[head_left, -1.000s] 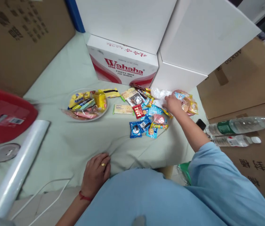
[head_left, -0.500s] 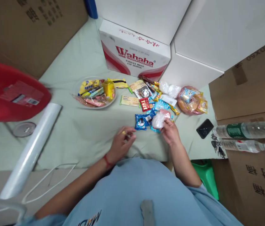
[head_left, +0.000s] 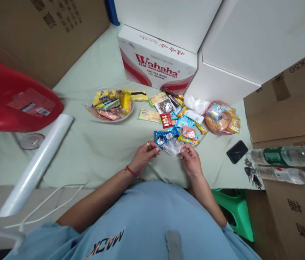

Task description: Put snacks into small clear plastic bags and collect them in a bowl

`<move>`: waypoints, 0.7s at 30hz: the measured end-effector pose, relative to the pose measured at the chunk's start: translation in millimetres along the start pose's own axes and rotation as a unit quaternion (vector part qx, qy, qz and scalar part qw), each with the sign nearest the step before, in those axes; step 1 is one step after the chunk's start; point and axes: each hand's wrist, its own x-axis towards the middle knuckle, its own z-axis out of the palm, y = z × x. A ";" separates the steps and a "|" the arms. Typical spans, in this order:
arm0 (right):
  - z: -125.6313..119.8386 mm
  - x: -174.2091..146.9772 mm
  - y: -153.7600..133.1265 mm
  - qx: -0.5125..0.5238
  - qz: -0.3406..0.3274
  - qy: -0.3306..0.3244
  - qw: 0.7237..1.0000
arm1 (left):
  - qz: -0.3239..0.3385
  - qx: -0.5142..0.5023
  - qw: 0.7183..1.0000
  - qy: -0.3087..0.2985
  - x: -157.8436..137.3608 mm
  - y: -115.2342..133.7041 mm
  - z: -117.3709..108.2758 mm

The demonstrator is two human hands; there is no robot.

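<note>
Crumpled clear plastic bag (head_left: 173, 147) stretches low over the table between my two hands. My right hand (head_left: 191, 159) pinches its right end between thumb and fingers. At the left end, my left hand (head_left: 147, 155) has thumb and fingertips pressed together on its edge. Just beyond the plastic lie blue snack packets (head_left: 161, 138), partly behind it, and a pink-wrapped snack (head_left: 188, 133) beside a yellow packet (head_left: 188, 140). Farther back is a loose pile with a red packet (head_left: 166, 120), light-blue packets (head_left: 186, 121) and flat cracker packs (head_left: 149, 115).
To the left sits a clear bowl of snacks (head_left: 111, 120); to the right, a plastic-covered bowl of snacks (head_left: 222, 117). White plastic bundles (head_left: 197, 103) lie near the Wahaha box (head_left: 157, 61). A phone (head_left: 237, 151), keys (head_left: 252, 173), bottles (head_left: 290, 156) and a film roll (head_left: 37, 162) flank the table.
The white plastic bundle in my right hand has been lowered and spread into a loose clear sheet. My left hand has moved right and closed on its edge.
</note>
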 end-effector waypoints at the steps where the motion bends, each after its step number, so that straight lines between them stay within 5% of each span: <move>1: 1.3 -1.1 1.6 0.012 0.001 -0.003 1.000 | -0.015 -0.014 1.000 0.004 -2.7 1.8 -0.5; 8: 7.7 -7.0 4.4 -0.013 -0.034 -0.050 0.998 | -0.181 -0.124 0.973 -0.065 -8.8 21.1 12.0; 17: -12.9 -1.0 5.0 -0.122 -0.021 -0.041 0.991 | -0.070 -0.111 0.991 0.016 -2.9 20.5 0.8; 19: -20.7 -3.3 -5.9 -0.213 -0.089 -0.017 0.973 | -0.055 -0.087 0.994 0.019 -5.8 20.9 -2.6; 21: -23.2 -6.3 -22.4 -0.315 -0.208 -0.017 0.926 | -0.035 -0.044 0.998 0.002 -10.0 23.1 -4.1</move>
